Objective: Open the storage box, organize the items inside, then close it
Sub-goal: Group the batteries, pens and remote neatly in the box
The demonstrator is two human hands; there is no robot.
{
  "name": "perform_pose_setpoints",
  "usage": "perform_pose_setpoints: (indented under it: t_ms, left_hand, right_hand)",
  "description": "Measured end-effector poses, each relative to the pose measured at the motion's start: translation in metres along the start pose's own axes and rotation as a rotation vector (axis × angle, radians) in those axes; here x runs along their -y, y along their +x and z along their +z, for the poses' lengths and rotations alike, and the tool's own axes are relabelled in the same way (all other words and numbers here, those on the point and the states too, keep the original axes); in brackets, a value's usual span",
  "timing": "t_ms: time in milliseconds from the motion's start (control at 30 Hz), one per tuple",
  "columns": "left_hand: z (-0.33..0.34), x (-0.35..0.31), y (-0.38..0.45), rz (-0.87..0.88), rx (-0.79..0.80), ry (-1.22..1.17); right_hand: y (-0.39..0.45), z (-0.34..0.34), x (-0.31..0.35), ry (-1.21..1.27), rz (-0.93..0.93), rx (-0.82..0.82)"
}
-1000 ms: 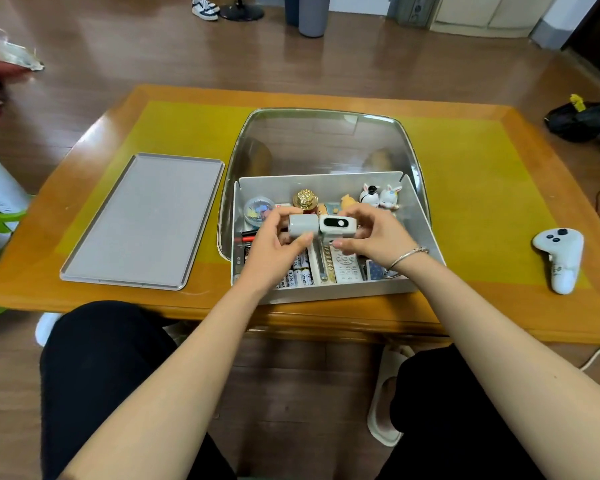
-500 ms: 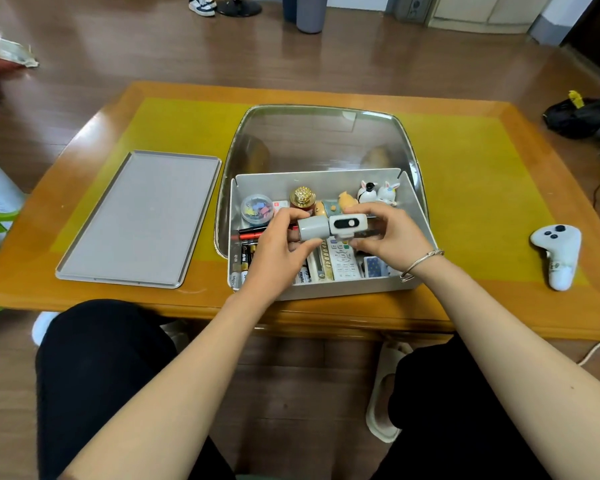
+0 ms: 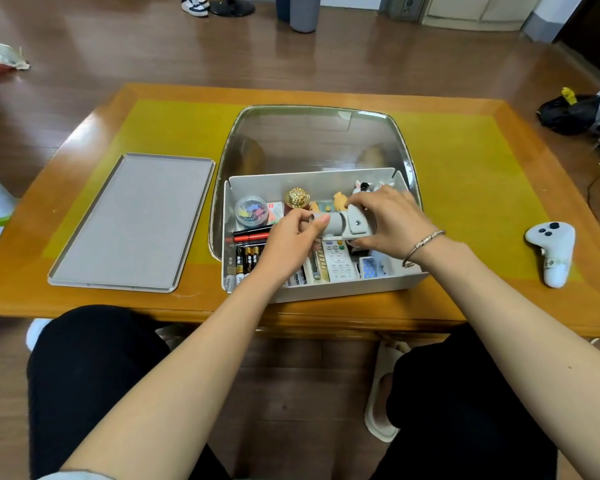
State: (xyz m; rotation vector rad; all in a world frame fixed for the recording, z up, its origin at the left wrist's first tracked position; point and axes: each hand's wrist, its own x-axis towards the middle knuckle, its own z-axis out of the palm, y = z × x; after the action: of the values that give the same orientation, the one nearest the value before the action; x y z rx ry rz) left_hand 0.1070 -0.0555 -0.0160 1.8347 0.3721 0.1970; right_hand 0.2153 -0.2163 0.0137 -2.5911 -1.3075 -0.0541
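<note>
Organizing step underway: a grey gadget [image 3: 349, 225] is being gripped over the open storage box [image 3: 326, 289], left hand [image 3: 291, 240] and right hand [image 3: 392, 220] fingers clamped on it. Next, probably a free slot is being needed for setting it down.

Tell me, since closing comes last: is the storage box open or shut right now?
Open. The storage box shows its contents from above, its clear lid stands tilted back behind it, and both hands work inside.

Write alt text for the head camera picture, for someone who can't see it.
Both hands, left hand and right hand, hold a small grey gadget over an open storage box of batteries, pens and trinkets on a wooden table. The grey lid lies left of it.
</note>
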Motion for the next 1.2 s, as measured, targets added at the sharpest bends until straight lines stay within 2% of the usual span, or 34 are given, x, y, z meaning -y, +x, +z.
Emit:
perform_pose_setpoints:
  t_ms: [67,133,433,533,667,767,867,1200]
  left_hand:
    - [0.001,0.000,0.002,0.021,0.072,0.102]
    - [0.000,0.001,0.002,0.052,0.071,0.168]
    - [-0.043,0.029,-0.008,0.213,-0.191,0.748]
    - [-0.057,0.031,-0.014,0.253,-0.286,0.871]
    - [-0.070,0.027,-0.019,0.151,-0.407,0.825]
    - [-0.073,0.027,-0.022,-0.071,-0.379,0.745]
    - [-0.072,0.036,-0.022,-0.218,-0.297,0.828]
    - [-0.074,0.042,-0.005,-0.187,-0.293,0.940]
  right_hand:
    - [0.006,-0.002,-0.011,-0.099,0.057,0.024]
    - [0.010,-0.004,-0.024,-0.161,0.145,0.056]
    - [0.022,0.001,-0.043,-0.380,0.153,0.226]
    - [0.024,0.003,-0.045,-0.412,0.187,0.277]
    - [0.018,0.008,-0.046,-0.366,0.229,0.328]
    - [0.014,0.008,-0.047,-0.347,0.238,0.341]
    - [0.013,0.009,-0.045,-0.318,0.207,0.314]
    - [0.010,0.011,-0.050,-0.281,0.248,0.330]
